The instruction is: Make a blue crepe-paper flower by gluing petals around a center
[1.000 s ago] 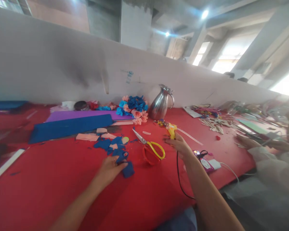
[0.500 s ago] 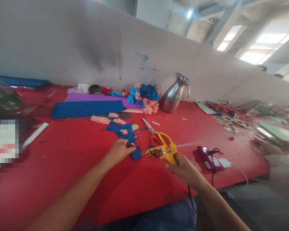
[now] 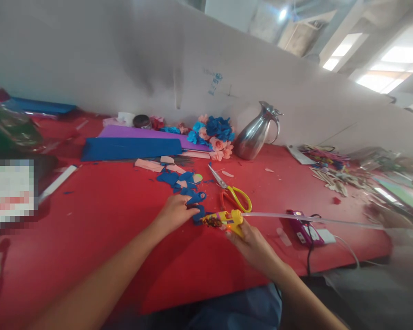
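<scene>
In my left hand (image 3: 174, 211) a small piece of blue paper (image 3: 198, 214) is pinched between thumb and fingers, just above the red table. My right hand (image 3: 249, 240) is wrapped round the grip of a yellow glue gun (image 3: 227, 221), whose nozzle points left and meets or overlaps the blue paper. A long clear glue stick (image 3: 296, 217) sticks out of the gun's back to the right. Blue and pink paper scraps (image 3: 179, 178) lie just beyond my left hand. Scissors (image 3: 232, 190) with yellow and orange handles rest behind the gun.
Paper flowers (image 3: 215, 135) and a steel jug (image 3: 256, 133) stand by the wall. Blue sheets (image 3: 131, 149) lie at the back left. A magenta device (image 3: 303, 229) with cables sits right of my hand. At the far right is another person's blurred arm (image 3: 399, 224).
The glue gun has turned and moved slightly left, its nozzle now over the blue paper. The clear glue stick now shows side-on. The whole view has shifted a little.
</scene>
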Tool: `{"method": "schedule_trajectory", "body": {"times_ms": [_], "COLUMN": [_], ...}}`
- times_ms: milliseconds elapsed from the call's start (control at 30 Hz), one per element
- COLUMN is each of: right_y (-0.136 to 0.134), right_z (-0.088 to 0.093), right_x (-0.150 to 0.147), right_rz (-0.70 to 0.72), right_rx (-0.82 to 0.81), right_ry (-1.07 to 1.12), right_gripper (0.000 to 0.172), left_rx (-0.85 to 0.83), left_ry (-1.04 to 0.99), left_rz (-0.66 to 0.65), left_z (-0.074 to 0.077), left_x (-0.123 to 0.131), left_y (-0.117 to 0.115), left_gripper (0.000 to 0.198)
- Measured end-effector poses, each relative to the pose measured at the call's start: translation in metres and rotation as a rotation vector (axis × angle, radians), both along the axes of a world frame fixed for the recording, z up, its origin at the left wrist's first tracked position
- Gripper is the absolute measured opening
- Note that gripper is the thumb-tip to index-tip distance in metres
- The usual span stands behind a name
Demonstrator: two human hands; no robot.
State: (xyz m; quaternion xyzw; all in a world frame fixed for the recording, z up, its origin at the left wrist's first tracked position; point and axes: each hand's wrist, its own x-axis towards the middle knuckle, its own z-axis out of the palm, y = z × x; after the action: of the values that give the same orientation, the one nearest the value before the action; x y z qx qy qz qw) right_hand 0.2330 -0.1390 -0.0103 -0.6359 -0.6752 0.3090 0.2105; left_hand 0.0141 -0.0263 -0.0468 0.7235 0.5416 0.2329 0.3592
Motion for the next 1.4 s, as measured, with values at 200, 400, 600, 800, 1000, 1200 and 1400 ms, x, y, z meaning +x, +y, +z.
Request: {"method": "schedule_trajectory", "body": {"times_ms": [200, 400, 600, 800, 1000, 1200, 1400], "right_y": [0.000, 0.002, 0.003, 0.002, -0.001, 0.034, 0.112], "right_z": [0.003, 0.005, 0.002, 0.004, 0.005, 0.019, 0.018], "right_x": [-0.001, -0.001, 0.004, 0.007, 0.010, 0.038, 0.080], "right_rz": [-0.005, -0.040, -0.052, -0.076, -0.095, -0.192, -0.372], "right_rx": [0.010, -0.001, -0.016, -0.024, -0.036, -0.082, -0.078], "right_ry": [0.021, 0.038, 0.033, 0.023, 0.021, 0.199, 0.126], "right_gripper": [0.032, 0.030, 0.032, 0.032, 0.032, 0.036, 0.040], "left_rx": [-0.040, -0.072, -0.067, -0.050, -0.072, -0.094, -0.104], "left_ry": [-0.074, -0.181, -0.141, -0.163, -0.181, -0.218, -0.247], "left_rz": [-0.013, 0.018, 0.001, -0.015, 0.009, -0.014, 0.043], "left_z": [-0.003, -0.005, -0.002, -0.009, -0.009, -0.006, -0.003], "left_x": [-0.001, -0.001, -0.003, -0.002, -0.001, -0.003, -0.004], "left_y": [0.000, 0.000, 0.000, 0.001, 0.001, -0.001, 0.001], "left_gripper": [0.012, 0.010, 0.010, 0.012, 0.011, 0.010, 0.011]}}
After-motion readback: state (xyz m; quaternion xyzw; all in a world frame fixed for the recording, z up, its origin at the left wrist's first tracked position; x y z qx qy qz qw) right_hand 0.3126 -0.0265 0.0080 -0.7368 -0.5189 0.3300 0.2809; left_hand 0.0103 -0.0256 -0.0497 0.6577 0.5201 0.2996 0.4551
